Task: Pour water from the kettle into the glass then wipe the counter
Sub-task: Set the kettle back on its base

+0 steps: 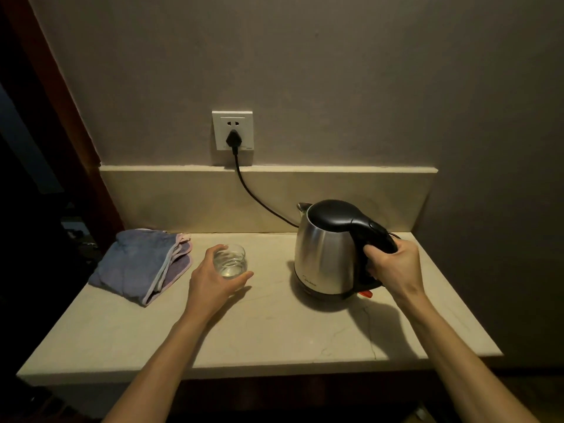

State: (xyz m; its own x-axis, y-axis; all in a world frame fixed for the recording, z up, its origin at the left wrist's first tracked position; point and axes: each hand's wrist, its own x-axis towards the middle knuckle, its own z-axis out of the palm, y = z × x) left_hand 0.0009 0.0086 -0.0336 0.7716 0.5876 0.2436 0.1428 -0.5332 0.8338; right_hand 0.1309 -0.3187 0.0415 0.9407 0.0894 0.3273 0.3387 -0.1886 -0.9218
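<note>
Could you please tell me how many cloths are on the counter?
2, stacked left of the glass: a blue cloth over a pink cloth. More may hide between.

Dim grey wall (335,71), white socket (232,130), dark doorframe (58,96)

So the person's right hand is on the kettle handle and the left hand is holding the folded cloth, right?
Not quite. In the head view the left hand is wrapped around the glass, not the folded cloth, which lies untouched beside it. The right hand is indeed on the kettle handle.
</note>
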